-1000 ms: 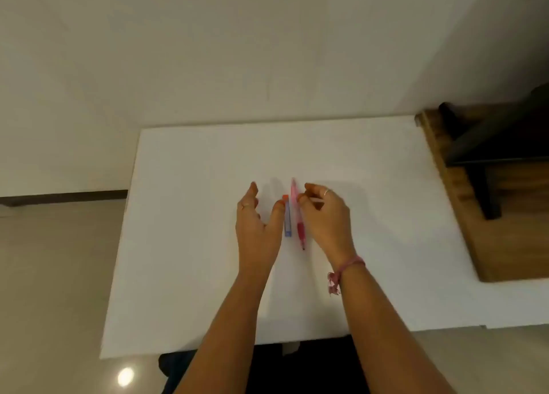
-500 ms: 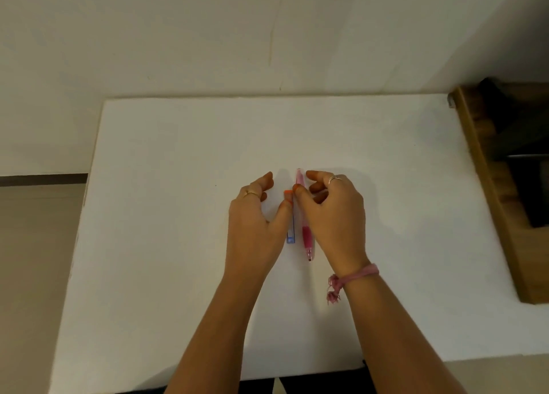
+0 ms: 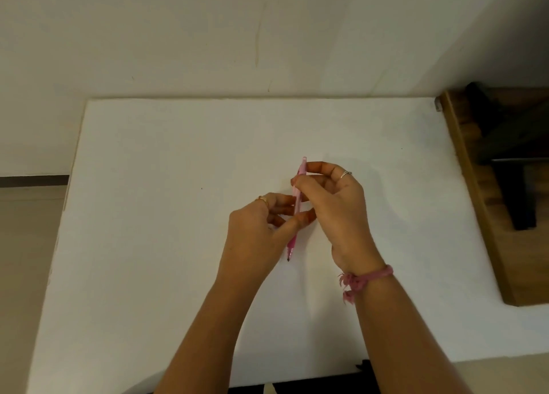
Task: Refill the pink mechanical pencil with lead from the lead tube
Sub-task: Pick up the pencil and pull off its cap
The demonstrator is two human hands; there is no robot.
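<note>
The pink mechanical pencil (image 3: 298, 206) is up off the table now, where half a second ago it lay flat beside the lead tube, and both hands have closed in on it. The right hand (image 3: 335, 212) pinches the upper barrel between thumb and forefinger, just below the cap end. The left hand (image 3: 258, 233) grips lower down, thumb crossing the barrel above the darker pink grip section. The lead tube is out of sight; I cannot tell whether the left hand hides it. The pencil runs nearly straight away from the person, dark tip pointing back toward the near edge, pale translucent cap toward the far edge. It sits over the middle of the white table (image 3: 148, 215), a touch right of centre. There is a ring on each hand and a pink thread bracelet (image 3: 365, 277) on the right wrist. Beyond the far edge rises a plain cream wall (image 3: 208, 37); off the right edge stands a wooden piece of furniture (image 3: 499, 200).
</note>
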